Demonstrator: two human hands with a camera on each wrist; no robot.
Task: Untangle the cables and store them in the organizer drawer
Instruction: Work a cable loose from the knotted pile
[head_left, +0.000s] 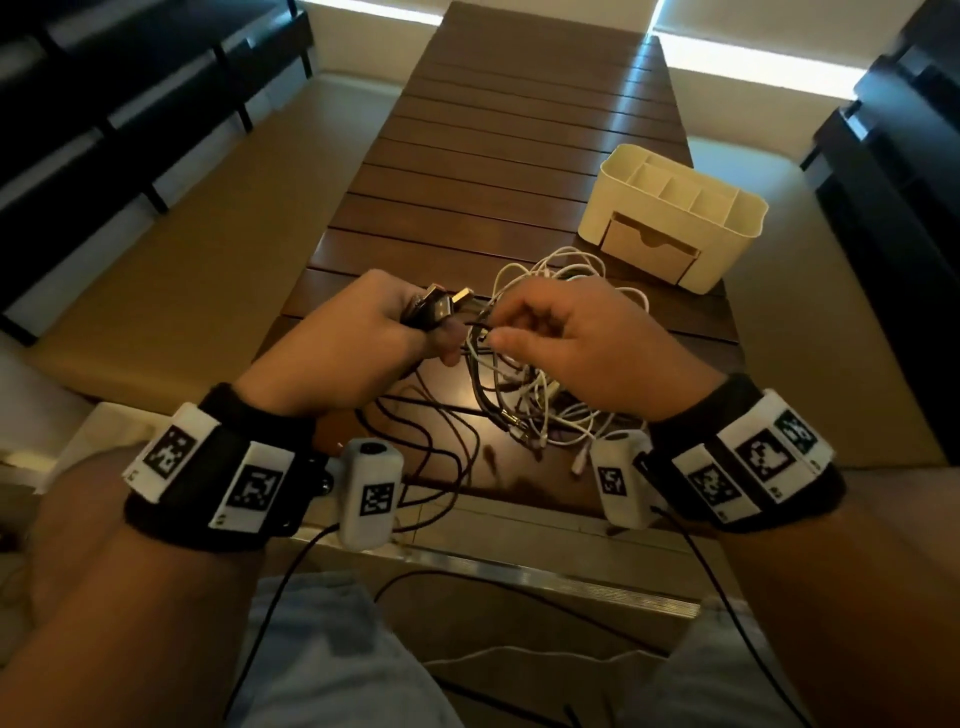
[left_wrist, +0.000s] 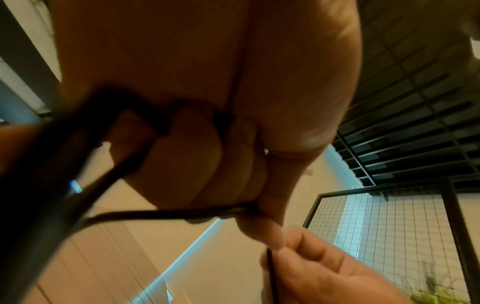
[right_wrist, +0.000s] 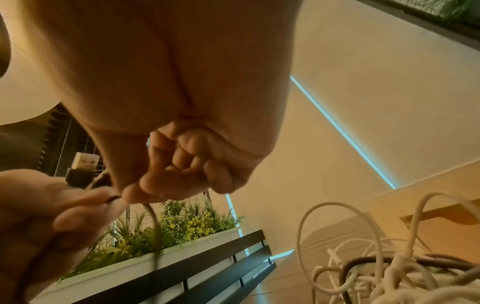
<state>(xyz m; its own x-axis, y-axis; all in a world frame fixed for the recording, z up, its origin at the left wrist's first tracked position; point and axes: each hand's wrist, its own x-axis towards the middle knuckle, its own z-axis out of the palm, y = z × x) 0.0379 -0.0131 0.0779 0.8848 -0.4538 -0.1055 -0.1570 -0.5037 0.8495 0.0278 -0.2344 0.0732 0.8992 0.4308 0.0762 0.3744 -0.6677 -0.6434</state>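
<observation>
Slatted table (head_left: 498, 171) bare across far and left portions; open passage there for either hand. Near centre blocked by tangled cables (head_left: 540, 395), white and dark loops spread between both wrists and rising toward organizer (head_left: 685, 208). Organizer at right edge of table, drawer (head_left: 649, 247) front facing cable pile, loops lying just beside it. Dark strands trailing over near table edge toward lap. Left hand (head_left: 353, 343) and right hand (head_left: 582, 348) close together above tangle.
</observation>
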